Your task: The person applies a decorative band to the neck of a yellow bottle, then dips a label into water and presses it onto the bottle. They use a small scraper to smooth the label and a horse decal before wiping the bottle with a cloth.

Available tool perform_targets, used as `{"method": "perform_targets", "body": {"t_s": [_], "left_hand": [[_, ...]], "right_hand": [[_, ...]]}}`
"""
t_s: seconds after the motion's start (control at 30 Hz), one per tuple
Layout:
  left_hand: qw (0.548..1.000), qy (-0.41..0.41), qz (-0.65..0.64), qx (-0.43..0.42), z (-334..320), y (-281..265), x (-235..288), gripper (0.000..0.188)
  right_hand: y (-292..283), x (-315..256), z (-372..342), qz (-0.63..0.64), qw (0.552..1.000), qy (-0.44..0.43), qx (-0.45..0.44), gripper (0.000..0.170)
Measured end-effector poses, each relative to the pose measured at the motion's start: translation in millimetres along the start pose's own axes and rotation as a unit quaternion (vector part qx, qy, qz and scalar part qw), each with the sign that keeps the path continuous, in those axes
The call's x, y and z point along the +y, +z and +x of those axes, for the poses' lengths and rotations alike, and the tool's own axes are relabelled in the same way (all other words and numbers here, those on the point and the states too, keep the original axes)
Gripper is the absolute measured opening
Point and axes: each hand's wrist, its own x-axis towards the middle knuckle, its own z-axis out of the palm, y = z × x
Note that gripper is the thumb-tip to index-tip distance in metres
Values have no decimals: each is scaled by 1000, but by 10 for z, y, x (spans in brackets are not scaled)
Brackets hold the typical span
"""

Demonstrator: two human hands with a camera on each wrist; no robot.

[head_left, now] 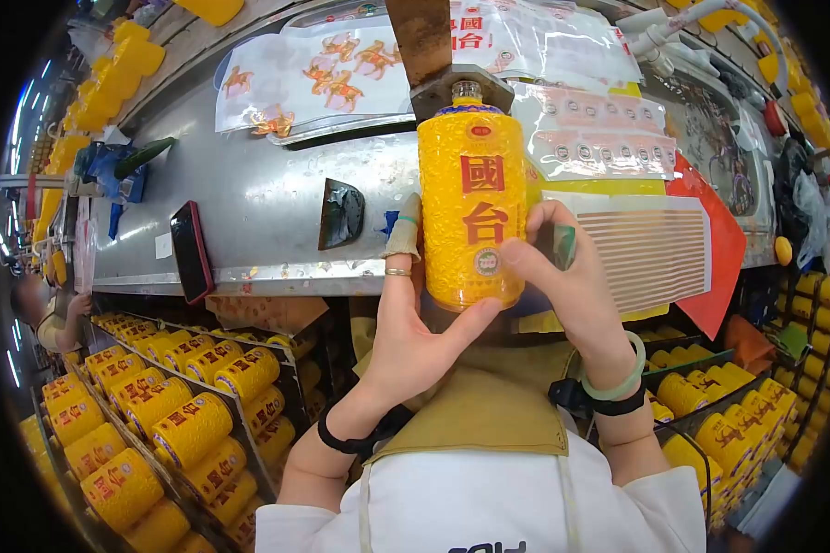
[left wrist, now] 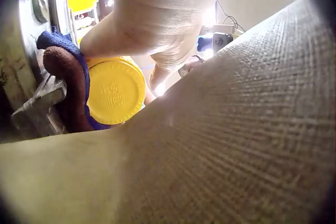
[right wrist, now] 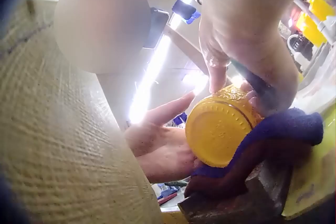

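A yellow embossed bottle (head_left: 470,203) with red characters lies with its neck away from me, its mouth at a dark metal stop (head_left: 461,89). Along its left side and base, my left hand (head_left: 410,355) holds it with thumb and fingers; one finger wears a pale cover. My right hand (head_left: 576,286) grips the lower right side, its thumb on the edge of a round grey label (head_left: 486,262). A dark green strip (head_left: 563,245) shows at the right fingers. The bottle's round yellow base (left wrist: 115,91) rests against a blue and brown cloth (right wrist: 283,134).
Sheets of horse stickers (head_left: 327,74) and round labels (head_left: 604,152) lie at the back. Right of the bottle are a striped sheet (head_left: 646,249) and a red sheet (head_left: 715,267). A phone (head_left: 191,253) and dark scraper-like piece (head_left: 341,214) lie left. Crates of yellow bottles (head_left: 194,429) flank me.
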Motion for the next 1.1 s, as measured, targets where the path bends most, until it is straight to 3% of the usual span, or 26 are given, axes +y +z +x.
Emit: {"method": "perform_targets", "body": {"t_s": [0.07,0.27,1.1], "left_hand": [[998,-10,-33,48,5,46,-3,92],[1000,-15,-9,14,-9,23,14,93],[999,-24,-19,13,-15,29,17,93]], "right_hand": [[6,-30,-1,40,999,19,2,32],[-18,28,0,-12,1000,5,-6,34],[-14,50,-2,-1,1000,-8,-1,37]]}}
